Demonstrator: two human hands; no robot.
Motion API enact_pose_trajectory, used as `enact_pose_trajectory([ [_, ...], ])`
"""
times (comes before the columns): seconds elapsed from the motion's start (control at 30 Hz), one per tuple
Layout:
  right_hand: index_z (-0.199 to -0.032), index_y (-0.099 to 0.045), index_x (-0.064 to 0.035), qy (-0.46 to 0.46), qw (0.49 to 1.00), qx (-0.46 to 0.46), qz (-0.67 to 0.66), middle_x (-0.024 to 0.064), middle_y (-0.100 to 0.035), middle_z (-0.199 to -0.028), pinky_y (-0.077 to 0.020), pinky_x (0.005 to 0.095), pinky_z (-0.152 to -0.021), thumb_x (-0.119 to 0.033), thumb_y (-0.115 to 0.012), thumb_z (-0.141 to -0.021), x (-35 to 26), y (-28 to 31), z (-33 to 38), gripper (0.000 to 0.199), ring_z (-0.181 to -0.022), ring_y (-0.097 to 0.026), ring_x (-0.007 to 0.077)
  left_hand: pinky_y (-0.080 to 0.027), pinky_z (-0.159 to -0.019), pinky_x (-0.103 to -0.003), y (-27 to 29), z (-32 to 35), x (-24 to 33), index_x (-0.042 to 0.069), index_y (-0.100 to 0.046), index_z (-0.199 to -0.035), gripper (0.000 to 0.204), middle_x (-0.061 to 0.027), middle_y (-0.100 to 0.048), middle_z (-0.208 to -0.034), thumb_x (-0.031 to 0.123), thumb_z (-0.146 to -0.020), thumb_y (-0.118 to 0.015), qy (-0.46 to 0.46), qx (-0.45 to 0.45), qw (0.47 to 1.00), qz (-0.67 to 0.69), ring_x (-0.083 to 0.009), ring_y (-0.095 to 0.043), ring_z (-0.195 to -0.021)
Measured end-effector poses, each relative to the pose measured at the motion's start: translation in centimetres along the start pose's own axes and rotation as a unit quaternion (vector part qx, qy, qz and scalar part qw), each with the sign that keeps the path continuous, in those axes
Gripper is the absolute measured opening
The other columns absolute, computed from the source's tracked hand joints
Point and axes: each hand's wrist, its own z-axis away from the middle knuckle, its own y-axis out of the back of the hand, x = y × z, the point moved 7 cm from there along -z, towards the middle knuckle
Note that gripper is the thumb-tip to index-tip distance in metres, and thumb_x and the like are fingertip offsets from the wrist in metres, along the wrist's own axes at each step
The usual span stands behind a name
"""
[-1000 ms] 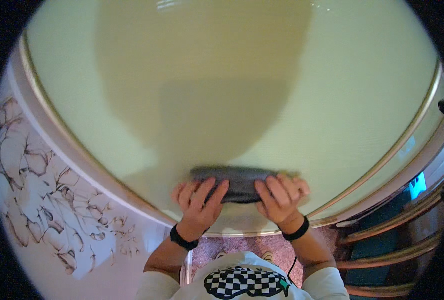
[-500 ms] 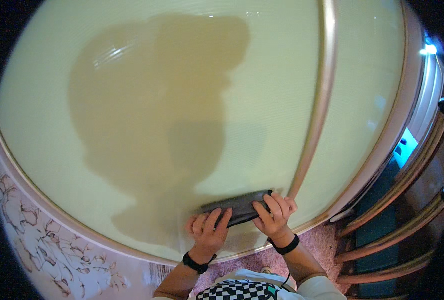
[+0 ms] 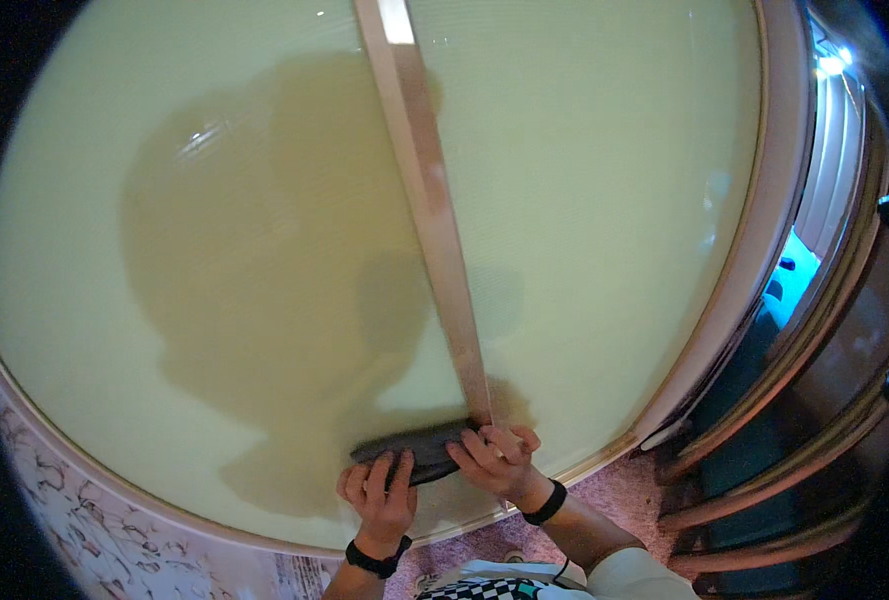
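The left hand (image 3: 380,505) grips one end of a dark grey folded cloth (image 3: 432,443), low in front of the pale panel (image 3: 64,250). The right hand (image 3: 502,468) clasps its other end by the pinkish strip (image 3: 426,190), whose edge might snag the cloth; a slack grip could let it unfold.

Soft shadow (image 3: 254,260), white glare (image 3: 200,138), bluish light (image 3: 832,64), fisheye bending, dim right edge perhaps blurred
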Motion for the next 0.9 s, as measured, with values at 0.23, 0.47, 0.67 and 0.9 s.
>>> enact_pose_trajectory([
  [0.23,-0.096,-0.062,-0.0255,0.001,1.000,0.010,-0.026,-0.0060,-0.055,-0.106,-0.0256,0.0431,-0.095,-0.023,-0.064,-0.074,0.4,0.3,-0.6,0.022,-0.106,-0.043,0.0156,-0.035,-0.088,-0.043,-0.2,0.4,0.0,0.014,-0.069,-0.098,0.029,-0.0033,-0.054,-0.109,0.016,-0.071,-0.059,0.008,-0.012,1.000,0.005,-0.0243,-0.042,-0.100],
  [0.47,-0.094,-0.061,-0.0261,0.007,1.000,0.003,0.013,-0.0048,-0.053,-0.108,-0.0324,0.0420,-0.087,-0.027,-0.063,-0.077,0.2,0.3,-1.0,0.017,-0.101,-0.048,0.0167,-0.035,-0.089,-0.043,-0.4,0.2,0.0,0.016,-0.069,-0.100,0.030,-0.0023,-0.053,-0.109,0.015,-0.072,-0.059,-0.005,-0.016,1.000,0.023,-0.0235,-0.042,-0.101],
  [0.67,-0.091,-0.061,-0.0225,-0.004,1.000,-0.008,0.016,-0.0033,-0.054,-0.102,-0.0276,0.0483,-0.090,-0.017,-0.063,-0.071,-0.2,0.4,-0.7,0.021,-0.096,-0.046,0.0179,-0.036,-0.089,-0.043,-0.5,0.6,0.1,0.019,-0.069,-0.102,0.029,-0.0009,-0.051,-0.112,0.021,-0.075,-0.060,-0.011,-0.030,0.999,0.036,-0.0231,-0.041,-0.102],
  [0.9,-0.086,-0.059,-0.0165,-0.008,0.998,-0.051,-0.021,0.0009,-0.051,-0.098,-0.0352,0.0561,-0.082,-0.011,-0.066,-0.066,-0.1,0.4,-1.3,0.021,-0.091,-0.046,0.0202,-0.034,-0.093,-0.049,-0.6,1.1,0.2,0.019,-0.064,-0.110,0.035,-0.0103,-0.049,-0.118,0.030,-0.077,-0.064,-0.010,-0.095,0.988,0.123,-0.0314,-0.040,-0.107],
])
